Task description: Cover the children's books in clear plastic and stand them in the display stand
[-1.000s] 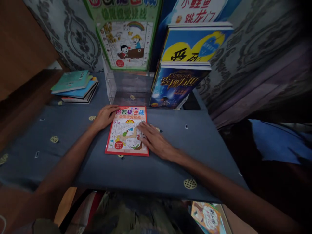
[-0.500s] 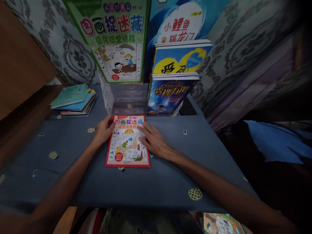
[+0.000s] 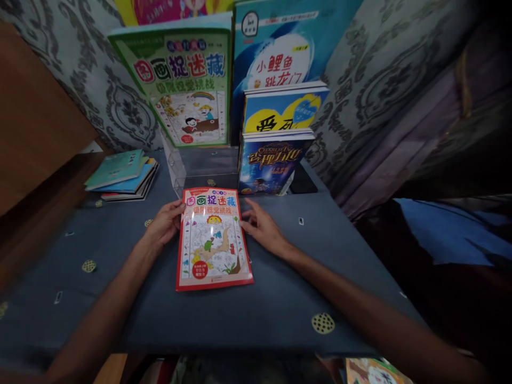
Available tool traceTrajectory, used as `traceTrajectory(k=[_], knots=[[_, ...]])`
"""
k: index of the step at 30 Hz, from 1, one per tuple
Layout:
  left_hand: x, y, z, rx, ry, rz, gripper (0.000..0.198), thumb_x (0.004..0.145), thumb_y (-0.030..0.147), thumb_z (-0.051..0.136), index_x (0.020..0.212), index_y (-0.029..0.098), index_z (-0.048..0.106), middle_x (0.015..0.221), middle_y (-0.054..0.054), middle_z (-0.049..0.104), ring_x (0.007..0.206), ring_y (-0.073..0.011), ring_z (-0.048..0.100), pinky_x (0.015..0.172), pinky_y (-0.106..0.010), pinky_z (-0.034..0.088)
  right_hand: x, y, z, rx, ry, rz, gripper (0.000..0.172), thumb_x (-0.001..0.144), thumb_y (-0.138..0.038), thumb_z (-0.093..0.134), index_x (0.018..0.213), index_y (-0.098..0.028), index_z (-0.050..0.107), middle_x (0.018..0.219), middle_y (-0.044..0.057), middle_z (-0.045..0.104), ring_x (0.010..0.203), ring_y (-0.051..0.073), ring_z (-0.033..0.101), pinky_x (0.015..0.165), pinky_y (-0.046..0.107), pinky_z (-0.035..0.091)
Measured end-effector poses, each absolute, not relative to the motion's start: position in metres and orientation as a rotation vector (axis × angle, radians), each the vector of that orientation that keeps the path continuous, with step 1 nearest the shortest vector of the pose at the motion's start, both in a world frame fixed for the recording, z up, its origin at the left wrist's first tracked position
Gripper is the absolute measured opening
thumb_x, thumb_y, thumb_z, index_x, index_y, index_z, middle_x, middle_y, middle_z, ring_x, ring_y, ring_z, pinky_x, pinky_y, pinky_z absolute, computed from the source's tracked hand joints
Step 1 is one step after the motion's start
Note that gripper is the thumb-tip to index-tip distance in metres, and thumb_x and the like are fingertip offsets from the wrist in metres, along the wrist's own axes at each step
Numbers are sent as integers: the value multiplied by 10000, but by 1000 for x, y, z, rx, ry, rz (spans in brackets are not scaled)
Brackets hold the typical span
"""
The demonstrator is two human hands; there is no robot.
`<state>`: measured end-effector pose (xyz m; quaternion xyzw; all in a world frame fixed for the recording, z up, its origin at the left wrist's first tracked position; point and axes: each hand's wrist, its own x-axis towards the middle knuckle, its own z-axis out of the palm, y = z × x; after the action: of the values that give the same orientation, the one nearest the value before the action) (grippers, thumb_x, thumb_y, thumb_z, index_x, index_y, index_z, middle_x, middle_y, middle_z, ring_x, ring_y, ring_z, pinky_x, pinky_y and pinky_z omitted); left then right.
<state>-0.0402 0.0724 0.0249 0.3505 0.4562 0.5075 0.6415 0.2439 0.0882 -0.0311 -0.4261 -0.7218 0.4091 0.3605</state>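
A red-bordered picture book with a cartoon cover is face up in front of me, its near edge seeming slightly raised off the cloth. My left hand pinches its upper left edge, the thumb at the cover and the other fingers partly hidden. At the book's right edge is my right hand, its index finger and thumb apart; the thumb tip is at the edge, and I cannot tell whether it touches. Just beyond the book stands a clear tiered rack, its front tier on the left holding nothing.
On the rack stand a green picture book, a teal book, a blue-and-yellow book and a dark blue book. A stack of thin books lies at the left. A dark flat object sits behind the rack's right side.
The red book has tilted a little and come nearer to me. My right hand has drawn off the cover to its right edge. The view has tipped upward slightly.
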Motion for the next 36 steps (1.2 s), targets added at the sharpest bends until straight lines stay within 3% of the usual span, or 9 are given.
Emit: traceTrajectory(k=[2,5,10,16,20,25,29,33,36], knots=[[-38,70,30,812,1011,1182,316,684,203,843,959,104,724,894,-112,791,805,-252,770,742,-329,642,245,90,-25,-1081,-1755,1342,546,871,-457,619,1318,-159,520,722,-21,656,465,120,555,465,257,474],[-36,67,36,829,991,1212,372,662,250,872,972,112,719,931,-117,790,879,-277,766,787,-356,641,245,87,-14,-1011,-1612,1638,390,850,-482,649,1081,-172,599,551,-71,558,397,93,501,388,205,341],[-33,60,47,880,976,1278,408,645,358,895,952,154,718,903,-79,791,893,-279,764,795,-366,640,245,81,11,-861,-1562,1738,342,865,-474,651,1035,-193,554,757,36,718,654,168,725,487,216,464],[-35,50,66,1049,1008,1458,329,731,467,831,956,250,728,946,-18,789,1039,-273,727,874,-371,612,250,71,52,-719,-1836,1267,288,986,-358,489,1218,-205,563,1007,73,734,840,184,744,742,325,600],[-49,46,74,1330,925,1482,296,734,555,810,851,287,767,862,-11,782,1105,-296,699,998,-454,545,251,64,63,-665,-1951,847,279,1001,-288,457,1240,-222,586,1183,104,697,1116,246,674,959,446,557],[-71,51,78,1750,728,850,330,729,558,817,870,259,820,947,-99,797,1048,-322,719,1069,-536,470,258,61,35,-608,-2149,679,263,992,-188,430,1149,-228,638,1195,102,701,1154,237,662,987,441,542],[-69,54,74,1875,636,348,341,755,508,816,992,262,815,1089,-127,777,1176,-322,661,1066,-473,471,266,51,4,-680,-2322,719,352,961,-93,392,1099,-218,691,1246,102,700,1161,213,673,977,417,563],[-61,53,65,1949,611,187,318,764,382,835,1072,318,788,1153,-65,766,1189,-256,653,1060,-377,469,269,43,-8,-720,-2405,635,343,934,-94,440,1096,-205,722,1239,117,710,1200,246,651,993,475,560],[-61,53,63,1968,614,157,348,762,339,841,1103,344,774,1176,-33,761,1221,-251,643,1149,-396,381,264,43,-2,-705,-2491,564,298,957,-127,466,1077,-189,731,1169,127,733,1127,260,677,970,477,566]])
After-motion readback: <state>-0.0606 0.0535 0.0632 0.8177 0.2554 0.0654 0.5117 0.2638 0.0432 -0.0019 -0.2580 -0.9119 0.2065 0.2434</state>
